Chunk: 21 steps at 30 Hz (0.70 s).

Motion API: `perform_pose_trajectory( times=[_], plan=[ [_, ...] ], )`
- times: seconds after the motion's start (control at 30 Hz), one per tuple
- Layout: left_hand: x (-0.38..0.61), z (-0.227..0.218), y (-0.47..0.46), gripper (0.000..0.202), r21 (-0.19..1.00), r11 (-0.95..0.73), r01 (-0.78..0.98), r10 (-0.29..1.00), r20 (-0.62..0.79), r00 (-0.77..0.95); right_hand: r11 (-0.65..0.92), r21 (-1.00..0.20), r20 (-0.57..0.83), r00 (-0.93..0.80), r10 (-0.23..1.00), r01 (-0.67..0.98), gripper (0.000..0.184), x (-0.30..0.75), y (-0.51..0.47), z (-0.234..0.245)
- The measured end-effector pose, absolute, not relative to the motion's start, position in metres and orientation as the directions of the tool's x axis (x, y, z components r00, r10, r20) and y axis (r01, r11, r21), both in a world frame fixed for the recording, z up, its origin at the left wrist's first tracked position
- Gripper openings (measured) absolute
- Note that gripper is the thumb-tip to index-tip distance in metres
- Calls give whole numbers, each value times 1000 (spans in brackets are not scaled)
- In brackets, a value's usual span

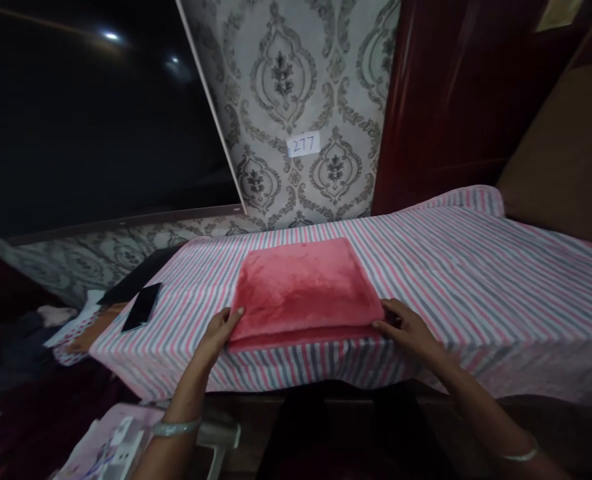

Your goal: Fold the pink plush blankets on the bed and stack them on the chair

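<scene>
**Two hands on one folded pink blanket**

Two bangles, one per wrist, show nearest: the left bangle [177, 427] and the right bangle [521, 456]. The left hand [219, 331] and right hand [406, 328] lie open, fingers against opposite near corners of one folded pink fleece blanket [301, 290], neither clearly gripping. The blanket lies on a striped bedsheet [476, 287] in pink, grey and white. Left of it, near the sheet's edge, is one black smartphone [141, 307], with one dark flat object [136, 275] just beyond. Farther off is damask wallpaper [281, 87] bearing one white label [303, 144] marked 277.
</scene>
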State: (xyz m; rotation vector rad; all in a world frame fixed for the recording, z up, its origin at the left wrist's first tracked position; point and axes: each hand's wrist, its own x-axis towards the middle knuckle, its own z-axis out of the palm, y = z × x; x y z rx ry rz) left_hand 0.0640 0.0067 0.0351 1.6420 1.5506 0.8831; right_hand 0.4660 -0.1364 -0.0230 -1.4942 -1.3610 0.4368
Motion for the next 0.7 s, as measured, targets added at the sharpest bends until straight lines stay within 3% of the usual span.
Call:
perform_pose_trajectory(
  times=[0.1,0.23,0.37,0.47,0.7],
  plan=[
    [62,29,1,55,850,-67,522,997,41,62,156,-844,362,332,871,513,35,465,-135,-25],
    [62,30,0,54,855,-73,514,997,61,41,136,-870,341,380,860,474,40,466,-137,-28],
    [58,33,-9,62,918,-19,396,991,-34,129,112,-911,260,343,903,396,40,465,-144,-22],
    [53,32,-15,70,906,-1,423,990,-59,129,77,-922,217,343,914,380,43,462,-147,-13],
    [53,27,-18,72,897,-43,440,998,15,66,58,-883,302,469,830,466,41,457,-147,-12]
  ],
)
